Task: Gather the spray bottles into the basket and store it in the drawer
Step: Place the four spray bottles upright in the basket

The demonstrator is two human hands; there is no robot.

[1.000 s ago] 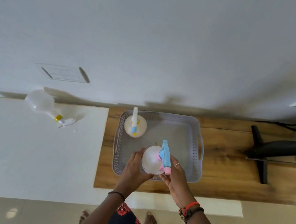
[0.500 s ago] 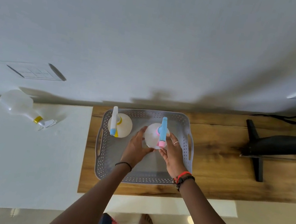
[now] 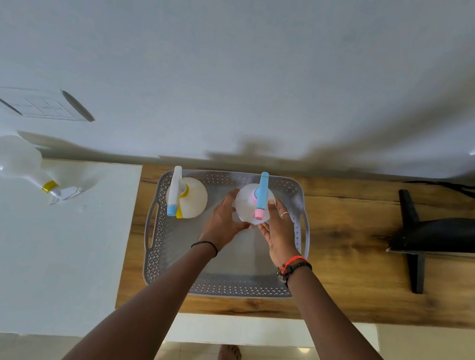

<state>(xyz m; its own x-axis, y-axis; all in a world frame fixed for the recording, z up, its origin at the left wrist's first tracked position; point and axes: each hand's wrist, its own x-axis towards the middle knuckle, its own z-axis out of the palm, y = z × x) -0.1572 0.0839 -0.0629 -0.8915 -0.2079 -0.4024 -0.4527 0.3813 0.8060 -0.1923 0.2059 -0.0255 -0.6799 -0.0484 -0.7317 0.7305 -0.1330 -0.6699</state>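
Grey basket holding two upright spray bottles, yellow-collared bottle far-left, left hand and right hand cupping blue-topped bottle, third bottle lying on white surface

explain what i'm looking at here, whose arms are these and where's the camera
There is no machine here. A person wears a wide-angle camera on the head, looking down at their own two bare arms. The left hand and right hand together cup a round translucent spray bottle with a blue and pink nozzle, standing in a grey perforated plastic basket. A second bottle with a white, blue and yellow nozzle also stands in the basket. The basket rests on a wooden countertop. A third translucent bottle with a yellow collar lies on its side on the white surface to the left.
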